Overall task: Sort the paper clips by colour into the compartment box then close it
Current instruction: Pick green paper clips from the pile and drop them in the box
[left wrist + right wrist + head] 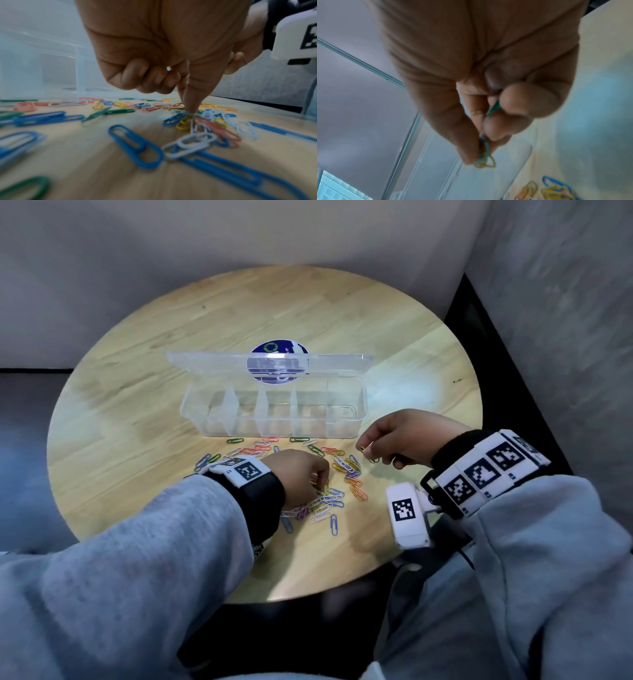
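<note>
A clear compartment box point(274, 412) stands open on the round wooden table point(171, 344), lid tilted back; its compartments look bare. Several coloured paper clips point(346, 470) lie scattered in front of it. My left hand point(301, 477) is down on the pile, thumb and forefinger point(190, 105) pinching a pale blue-white clip point(192, 115), other fingers curled. My right hand point(387, 440) hovers above the table by the box's right end, pinching a green and a yellow clip point(485, 155) between thumb and fingers.
A round blue sticker point(279, 350) shows behind the box lid. The table's back half is bare wood. Big blue clips point(135, 146) lie close to my left wrist. Dark floor and a grey wall surround the table.
</note>
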